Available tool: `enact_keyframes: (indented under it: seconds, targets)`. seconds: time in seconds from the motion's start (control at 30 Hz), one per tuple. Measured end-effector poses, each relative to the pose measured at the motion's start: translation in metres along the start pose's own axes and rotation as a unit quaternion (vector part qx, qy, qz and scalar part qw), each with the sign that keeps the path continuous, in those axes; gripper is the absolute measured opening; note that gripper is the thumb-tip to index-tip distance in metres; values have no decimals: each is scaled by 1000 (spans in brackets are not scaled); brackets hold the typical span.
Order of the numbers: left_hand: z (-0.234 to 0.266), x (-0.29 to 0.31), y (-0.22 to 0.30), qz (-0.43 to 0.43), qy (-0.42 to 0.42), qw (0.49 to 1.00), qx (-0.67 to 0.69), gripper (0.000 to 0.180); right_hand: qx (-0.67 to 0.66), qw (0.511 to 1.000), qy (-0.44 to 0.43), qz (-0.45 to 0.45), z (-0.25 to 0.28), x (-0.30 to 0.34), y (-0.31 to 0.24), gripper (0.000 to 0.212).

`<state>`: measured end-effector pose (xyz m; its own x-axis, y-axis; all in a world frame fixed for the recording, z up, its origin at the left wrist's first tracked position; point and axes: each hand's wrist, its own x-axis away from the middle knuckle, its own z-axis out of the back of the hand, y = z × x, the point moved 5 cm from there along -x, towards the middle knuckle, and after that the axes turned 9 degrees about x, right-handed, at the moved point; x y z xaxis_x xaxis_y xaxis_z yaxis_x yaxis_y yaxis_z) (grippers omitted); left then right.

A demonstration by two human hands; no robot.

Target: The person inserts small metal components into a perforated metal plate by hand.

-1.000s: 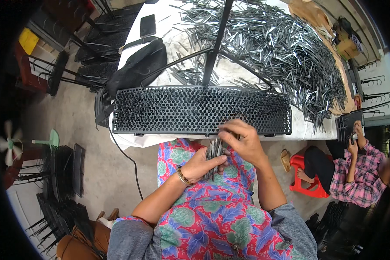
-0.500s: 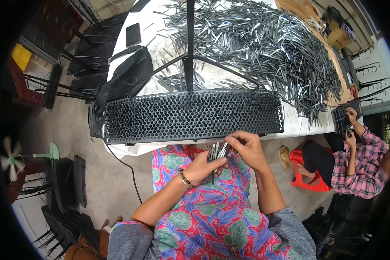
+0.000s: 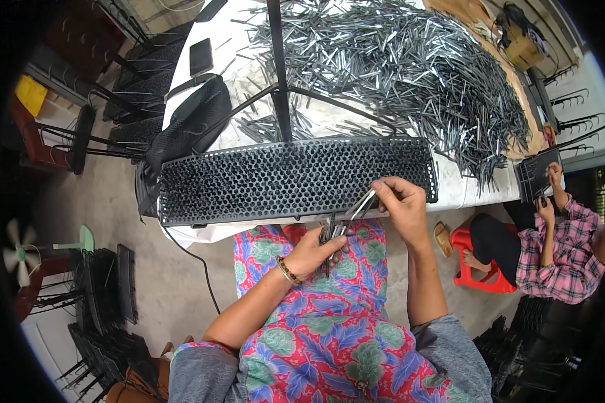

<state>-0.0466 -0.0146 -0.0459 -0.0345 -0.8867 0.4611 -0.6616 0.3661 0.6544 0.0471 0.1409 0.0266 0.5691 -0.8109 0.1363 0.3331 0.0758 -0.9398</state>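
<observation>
My left hand (image 3: 309, 256) is closed around a bundle of thin dark strips (image 3: 330, 235), held over my lap just below the table edge. Between the thumb and fingers of my right hand (image 3: 405, 209) are pinched a couple of thin strips (image 3: 361, 202), pale and shiny where they catch the light. That hand hovers at the lower right part of a black perforated panel (image 3: 289, 180), and I cannot tell whether it touches the panel. Rows of round holes cover the panel, many with dark bits in them. A black frame (image 3: 280, 101) rises from its far side.
A large heap of dark strips (image 3: 410, 74) covers the far table. At the left lie a phone (image 3: 200, 57) and a black mesh bag (image 3: 193, 121). A co-worker (image 3: 558, 248) sits on a red stool (image 3: 480, 272) at the right. A fan (image 3: 21, 255) stands far left.
My right hand has moved up and right, away from the left hand, with a couple of strips in its fingers. The panel has shifted slightly left in view.
</observation>
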Motion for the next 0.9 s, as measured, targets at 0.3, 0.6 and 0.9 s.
enact_keyframes:
  seconds: [0.3,0.6,0.9]
  targets:
    - [6,3,-9,12,11,1000,2,27,198,955,101,199,1,-2,-26,9]
    - [3,9,-6,10,9,999,38,29,226,927,121,275,-7,7,-31,8]
    - [1,11,-8,16,3,998,57,30,255,905,117,321,-16,13,-31,9]
